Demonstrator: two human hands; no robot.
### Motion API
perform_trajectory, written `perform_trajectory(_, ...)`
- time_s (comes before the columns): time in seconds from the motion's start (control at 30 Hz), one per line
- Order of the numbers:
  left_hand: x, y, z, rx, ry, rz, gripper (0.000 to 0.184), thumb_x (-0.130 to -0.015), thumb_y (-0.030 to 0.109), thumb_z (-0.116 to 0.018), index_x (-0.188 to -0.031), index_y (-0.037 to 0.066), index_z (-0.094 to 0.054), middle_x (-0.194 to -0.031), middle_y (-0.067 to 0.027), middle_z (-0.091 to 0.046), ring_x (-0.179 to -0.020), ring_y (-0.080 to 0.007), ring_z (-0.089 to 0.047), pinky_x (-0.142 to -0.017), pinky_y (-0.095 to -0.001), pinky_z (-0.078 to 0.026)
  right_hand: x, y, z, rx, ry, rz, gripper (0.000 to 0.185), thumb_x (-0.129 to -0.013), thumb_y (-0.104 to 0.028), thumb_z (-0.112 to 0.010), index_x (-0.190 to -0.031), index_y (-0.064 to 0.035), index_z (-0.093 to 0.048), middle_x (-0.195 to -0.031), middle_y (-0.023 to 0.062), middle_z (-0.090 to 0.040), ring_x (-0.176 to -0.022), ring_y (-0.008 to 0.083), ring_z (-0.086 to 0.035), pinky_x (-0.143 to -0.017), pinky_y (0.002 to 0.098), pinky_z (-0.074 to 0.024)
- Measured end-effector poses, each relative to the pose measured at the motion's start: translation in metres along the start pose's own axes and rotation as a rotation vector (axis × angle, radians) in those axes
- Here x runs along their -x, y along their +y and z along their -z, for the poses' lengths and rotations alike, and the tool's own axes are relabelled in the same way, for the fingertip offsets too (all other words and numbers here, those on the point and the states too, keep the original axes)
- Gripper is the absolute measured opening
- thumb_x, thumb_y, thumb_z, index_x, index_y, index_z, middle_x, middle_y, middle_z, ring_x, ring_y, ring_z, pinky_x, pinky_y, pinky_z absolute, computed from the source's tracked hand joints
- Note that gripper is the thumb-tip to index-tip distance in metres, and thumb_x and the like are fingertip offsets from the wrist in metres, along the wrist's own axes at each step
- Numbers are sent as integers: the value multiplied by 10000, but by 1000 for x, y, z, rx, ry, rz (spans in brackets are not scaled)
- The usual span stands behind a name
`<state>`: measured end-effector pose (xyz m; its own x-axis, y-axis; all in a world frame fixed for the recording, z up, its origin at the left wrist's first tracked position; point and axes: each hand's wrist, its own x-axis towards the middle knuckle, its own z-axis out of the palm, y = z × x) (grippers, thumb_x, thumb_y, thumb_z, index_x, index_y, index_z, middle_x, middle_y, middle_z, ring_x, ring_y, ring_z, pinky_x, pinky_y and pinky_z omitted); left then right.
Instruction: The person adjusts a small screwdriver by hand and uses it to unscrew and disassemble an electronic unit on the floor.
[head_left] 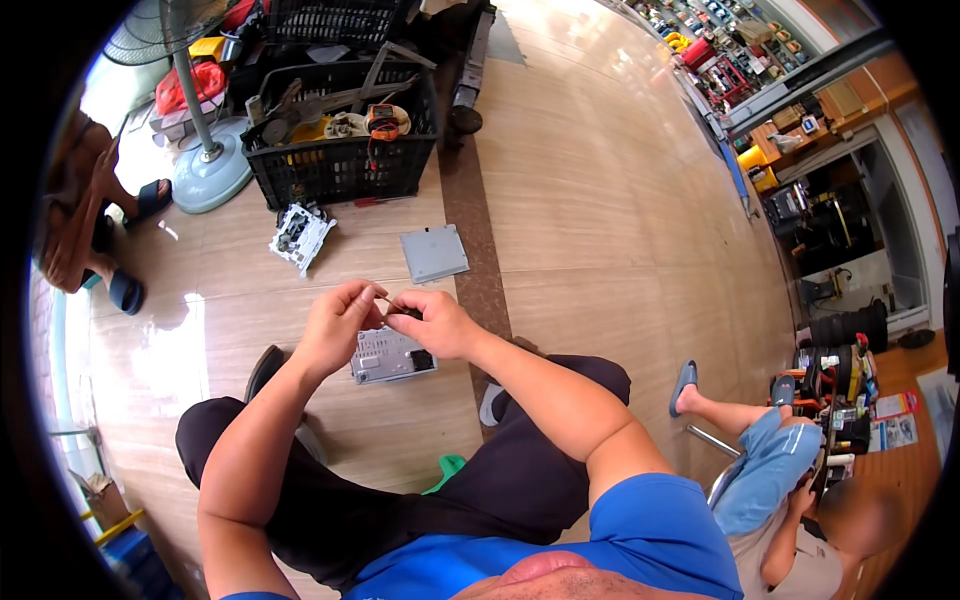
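Observation:
My left hand [343,322] and my right hand [438,322] come together in front of me, both with closed fingers. A small dark piece [409,312] shows at my right fingertips, its kind not clear. My left thumb and forefinger pinch something thin that I cannot make out. Just below my hands, a silver metal device casing [385,364] with slots and a black connector sits on the floor, partly covered by my fingers. Beyond them lies a flat grey metal cover [435,253]. A silver mechanism with an open frame [301,239] rests farther left.
A black plastic crate [345,165] full of parts, with an orange multimeter [382,122], stands ahead. Beside it is a fan's round base [207,180]. A red screwdriver [383,201] lies by the crate. One person sits at the left, another at the lower right.

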<state>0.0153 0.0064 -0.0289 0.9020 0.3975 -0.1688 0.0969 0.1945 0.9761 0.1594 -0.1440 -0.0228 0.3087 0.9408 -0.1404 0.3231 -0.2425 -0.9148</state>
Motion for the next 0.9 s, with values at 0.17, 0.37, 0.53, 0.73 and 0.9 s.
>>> perform_trajectory(0.17,0,5,5,75,1,34,288,-1088,242,-467,-1085,26,-659,-792,-24,-635,-755,-110,-622,-721,-276,-521,1,-5,1,-48,66,3,218,-994,-229,-643,-965,-16,-685,-748,3,-616,-709,80,-525,-647,282,-459)
perform_trajectory(0.37,4,10,6,43,3,56,282,-1085,233,-470,-1091,13,-646,-806,-30,-646,-758,-125,-650,-745,-295,-551,1,2,-1,-29,81,29,285,-1025,-274,-595,-931,-18,-675,-721,23,-614,-684,101,-531,-628,301,-456)
perform_trajectory(0.53,5,10,4,112,62,36,271,-1074,220,-492,-1086,13,-667,-803,-33,-656,-748,-110,-635,-699,-271,-530,0,5,-4,-3,114,43,275,-1024,-252,-584,-922,-11,-668,-708,41,-614,-670,114,-535,-626,310,-459)
perform_trajectory(0.73,5,12,4,100,48,51,225,-1061,180,-518,-1087,12,-665,-817,-30,-659,-749,-105,-634,-713,-261,-537,1,1,-5,32,153,52,221,-1003,-199,-609,-930,1,-667,-707,50,-621,-660,118,-533,-617,316,-460)
perform_trajectory(0.9,5,10,4,94,52,52,216,-1058,173,-524,-1119,12,-655,-830,-30,-659,-765,-107,-637,-725,-260,-541,2,2,-5,36,186,85,187,-990,-172,-630,-950,5,-674,-717,52,-628,-671,115,-538,-628,311,-466)
